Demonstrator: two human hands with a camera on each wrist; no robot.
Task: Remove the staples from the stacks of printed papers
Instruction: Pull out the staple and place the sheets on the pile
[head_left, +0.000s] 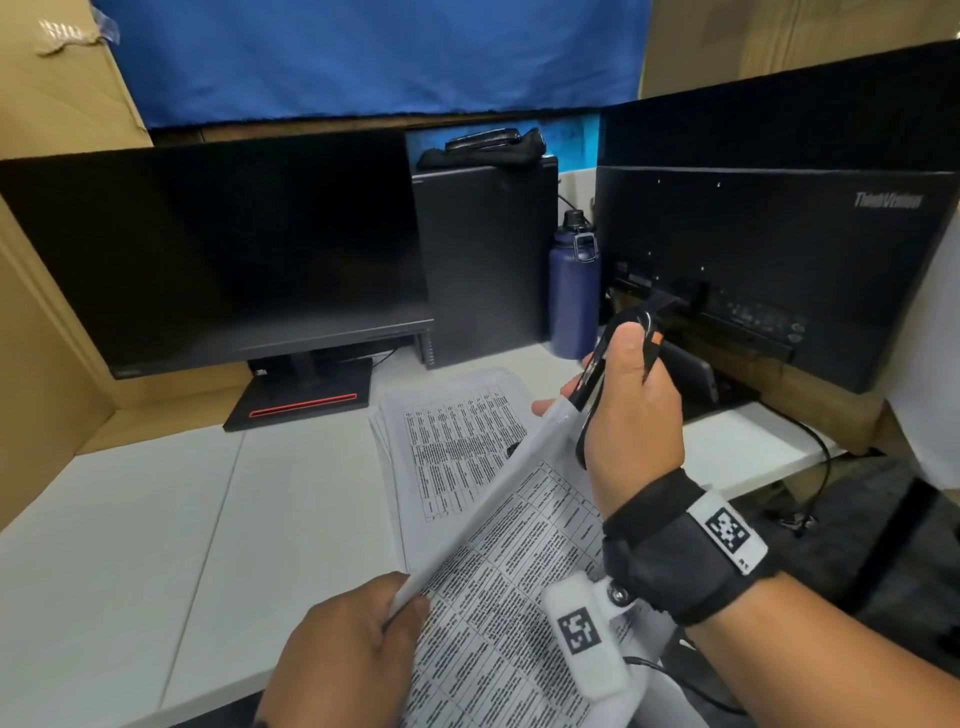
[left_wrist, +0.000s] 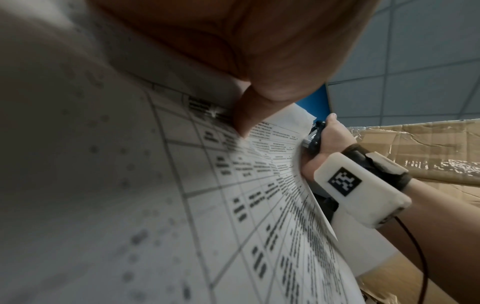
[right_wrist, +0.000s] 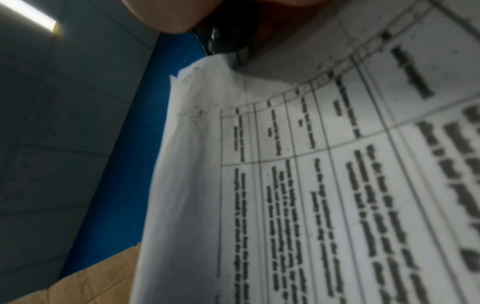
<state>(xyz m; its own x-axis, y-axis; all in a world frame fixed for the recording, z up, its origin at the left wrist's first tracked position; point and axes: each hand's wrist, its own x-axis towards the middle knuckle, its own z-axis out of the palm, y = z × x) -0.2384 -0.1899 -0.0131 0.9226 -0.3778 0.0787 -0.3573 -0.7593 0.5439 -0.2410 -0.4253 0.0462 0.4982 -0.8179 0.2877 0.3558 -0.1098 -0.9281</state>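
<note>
Monitors stand on the white bench (head_left: 156, 519): a dark one (head_left: 218, 249) at the left and a second (head_left: 769, 270) turned back-on at the right, with a black computer tower (head_left: 483, 254) and a navy water bottle (head_left: 574, 291) between them, cardboard walls around. The left hand (head_left: 343, 654) pinches the near edge of a raised stack of printed papers (head_left: 498, 587), while the right hand (head_left: 631, 415) is curled round a black staple remover (head_left: 597, 374) at the stack's far corner. Another printed stack (head_left: 452, 441) lies flat on the bench beneath.
</note>
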